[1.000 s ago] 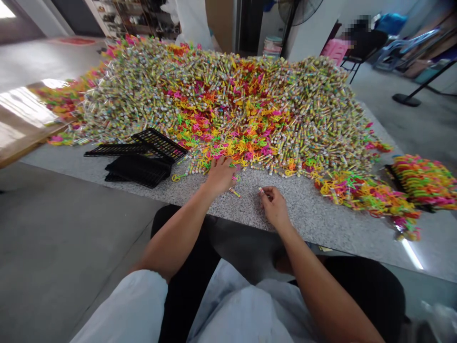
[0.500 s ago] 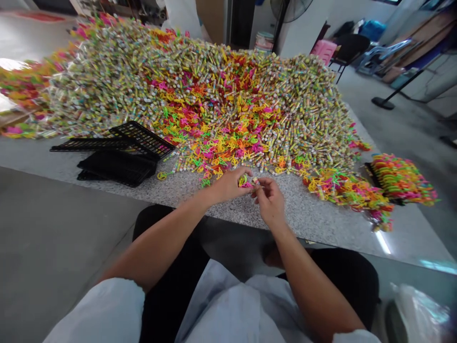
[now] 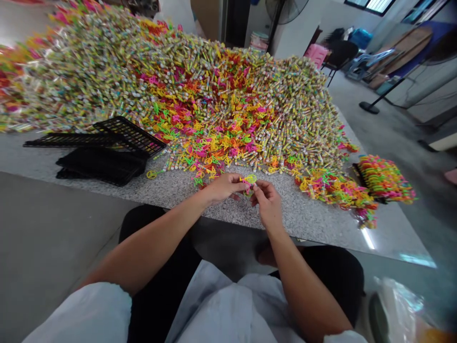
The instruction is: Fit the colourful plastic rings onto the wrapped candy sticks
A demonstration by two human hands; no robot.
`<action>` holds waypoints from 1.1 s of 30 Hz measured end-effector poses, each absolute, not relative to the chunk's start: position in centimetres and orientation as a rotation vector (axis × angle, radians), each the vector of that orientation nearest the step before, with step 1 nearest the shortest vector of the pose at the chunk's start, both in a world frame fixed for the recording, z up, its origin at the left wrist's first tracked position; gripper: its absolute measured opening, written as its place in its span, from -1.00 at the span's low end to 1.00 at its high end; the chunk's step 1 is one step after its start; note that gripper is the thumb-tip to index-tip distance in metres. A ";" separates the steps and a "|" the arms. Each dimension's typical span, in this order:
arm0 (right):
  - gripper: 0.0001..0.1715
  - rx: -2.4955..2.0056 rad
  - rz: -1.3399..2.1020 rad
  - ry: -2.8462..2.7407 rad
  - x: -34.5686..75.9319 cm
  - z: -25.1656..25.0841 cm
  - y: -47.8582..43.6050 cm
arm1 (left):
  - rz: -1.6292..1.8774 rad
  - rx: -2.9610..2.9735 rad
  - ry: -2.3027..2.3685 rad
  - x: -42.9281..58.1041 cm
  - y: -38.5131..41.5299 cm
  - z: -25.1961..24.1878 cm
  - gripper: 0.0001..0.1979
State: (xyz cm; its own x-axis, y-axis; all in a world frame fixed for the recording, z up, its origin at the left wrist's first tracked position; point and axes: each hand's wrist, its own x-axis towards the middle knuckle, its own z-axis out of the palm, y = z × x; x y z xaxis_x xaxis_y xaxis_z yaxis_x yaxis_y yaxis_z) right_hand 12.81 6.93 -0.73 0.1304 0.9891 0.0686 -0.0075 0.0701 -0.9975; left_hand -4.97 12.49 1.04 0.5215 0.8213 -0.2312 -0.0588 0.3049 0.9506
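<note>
My left hand (image 3: 223,187) is closed on a few small neon plastic pieces (image 3: 251,179), yellow-green and pink, with a ring shape at the top. Close beside it, my right hand (image 3: 268,202) pinches at the lower end of these pieces with thumb and fingertips. Both hands are just above the front edge of the speckled grey table (image 3: 171,194). Exactly what sits between the right fingertips is too small to tell. Right behind the hands spreads a heap of loose neon pieces (image 3: 214,143), mixed with small printed tubes (image 3: 300,109) that have white ends.
Black grid trays (image 3: 103,166) lie stacked at the left. A filled black tray of neon pieces (image 3: 387,178) stands at the right, beside a loose row of such pieces (image 3: 332,190). A clear plastic bag (image 3: 402,305) is on the lower right. Behind stand a fan (image 3: 285,9) and chairs.
The view has shifted slightly to the right. The yellow-green ring piece now shows upright between my hands; before, it was deeper in my left palm. Both hands stay close together.
</note>
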 end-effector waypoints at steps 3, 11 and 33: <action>-0.63 -1.224 1.084 -1.161 13.4 -1.1 7.1 | 0.639 1.147 0.834 -5.0 12.2 1.2 -0.63; -0.64 -1.169 1.253 -1.089 14.1 -2.0 7.1 | 0.637 1.283 0.820 -5.3 12.7 1.0 -0.65; -0.56 -1.296 1.080 -1.239 13.3 -1.7 7.0 | 0.832 1.160 0.977 -3.8 12.6 -0.4 -0.62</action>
